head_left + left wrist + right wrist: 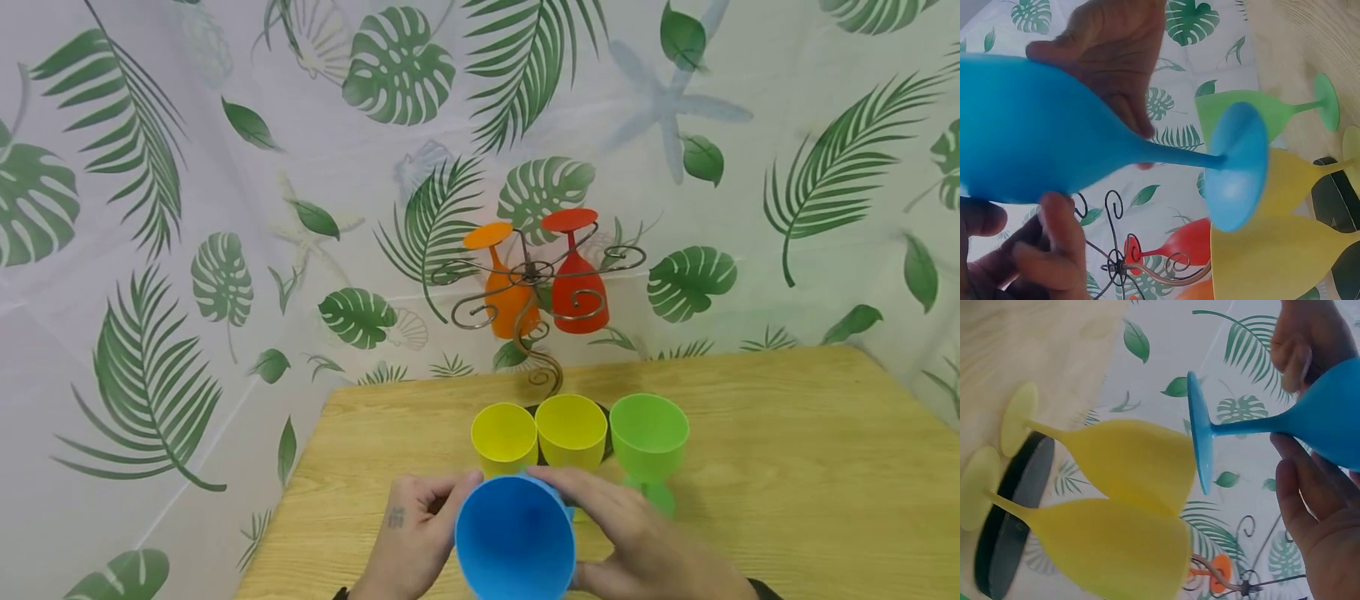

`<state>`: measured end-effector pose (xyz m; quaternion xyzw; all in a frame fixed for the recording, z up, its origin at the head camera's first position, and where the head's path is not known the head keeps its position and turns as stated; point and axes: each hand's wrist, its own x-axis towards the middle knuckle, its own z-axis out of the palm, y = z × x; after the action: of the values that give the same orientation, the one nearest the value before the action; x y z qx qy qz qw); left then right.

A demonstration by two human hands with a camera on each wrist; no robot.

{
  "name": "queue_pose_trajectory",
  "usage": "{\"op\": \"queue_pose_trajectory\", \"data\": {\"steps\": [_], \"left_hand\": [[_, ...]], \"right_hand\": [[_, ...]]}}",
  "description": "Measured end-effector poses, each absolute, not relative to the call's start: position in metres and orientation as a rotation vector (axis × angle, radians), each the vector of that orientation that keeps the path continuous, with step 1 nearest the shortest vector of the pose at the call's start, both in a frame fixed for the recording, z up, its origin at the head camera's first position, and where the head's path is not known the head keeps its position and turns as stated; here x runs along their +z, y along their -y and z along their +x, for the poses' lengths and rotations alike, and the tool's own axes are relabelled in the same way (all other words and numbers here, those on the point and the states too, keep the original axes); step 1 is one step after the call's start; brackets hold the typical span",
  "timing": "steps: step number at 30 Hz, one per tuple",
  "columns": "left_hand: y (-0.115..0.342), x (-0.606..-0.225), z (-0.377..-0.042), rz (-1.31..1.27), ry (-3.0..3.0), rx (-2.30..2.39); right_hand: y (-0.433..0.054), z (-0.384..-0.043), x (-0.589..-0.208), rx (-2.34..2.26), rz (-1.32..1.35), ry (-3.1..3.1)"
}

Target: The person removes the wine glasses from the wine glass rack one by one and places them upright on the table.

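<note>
"Above the wood-grain table (810, 458), what are those two hands holding?"

"They're clasping a blue plastic-looking wine goblet (514, 533) between them. Its mouth is facing up toward the head camera, and its foot is hanging clear of the tabletop."

"How is the left hand (412, 533) gripping it?"

"Its fingers are bending in, and the thumb and a fingertip are pressing against the side of the bowl."

"And the right hand (645, 533)?"

"Its fingers are curving round the far side of the bowl while the thumb is bracing the nearer side. In the right wrist view a fingertip is touching just where the bowl is narrowing into the stem."

"What's standing beyond the blue one?"

"A left yellow goblet (504, 437) and a right yellow goblet (572, 425) are standing upright side by side, with a green goblet (649, 425) just beside them on the right. I'm not able to tell whether the yellow bowls are touching."

"And behind those?"

"A scrolled metal stemware rack (531, 271) is rising from a dark base (1013, 544). An orange goblet (512, 296) and a red goblet (580, 287) are hanging from it upside down, in front of a leaf-print backdrop (247, 125)."
</note>
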<state>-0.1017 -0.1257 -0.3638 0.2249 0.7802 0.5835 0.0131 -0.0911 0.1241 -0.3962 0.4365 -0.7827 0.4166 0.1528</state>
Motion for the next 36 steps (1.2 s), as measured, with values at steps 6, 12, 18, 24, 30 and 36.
{"op": "queue_pose_trajectory", "data": {"steps": [6, 12, 18, 24, 30, 36], "left_hand": [[0.125, -0.367, -0.107, 0.768, -2.589, 1.849], [0.123, -0.377, -0.111, 0.890, -2.692, 1.857], [0.123, -0.383, -0.111, 0.987, -2.801, 1.780], [0.122, -0.382, -0.112, 0.932, -2.922, 1.464], [0.121, -0.380, -0.115, 0.903, -3.026, 1.067], [0.120, -0.384, -0.119, 1.102, -3.085, 0.796]], "right_hand": [[-0.119, -0.098, -0.416, 1.405, 1.144, 2.319], [-0.114, -0.108, -0.435, 1.480, 1.098, 2.323], [-0.113, -0.118, -0.450, 1.552, 1.171, 2.203], [-0.111, -0.128, -0.458, 1.613, 1.188, 2.201], [-0.111, -0.138, -0.462, 1.659, 1.219, 2.264], [-0.106, -0.138, -0.471, 1.707, 1.221, 2.268]]}}
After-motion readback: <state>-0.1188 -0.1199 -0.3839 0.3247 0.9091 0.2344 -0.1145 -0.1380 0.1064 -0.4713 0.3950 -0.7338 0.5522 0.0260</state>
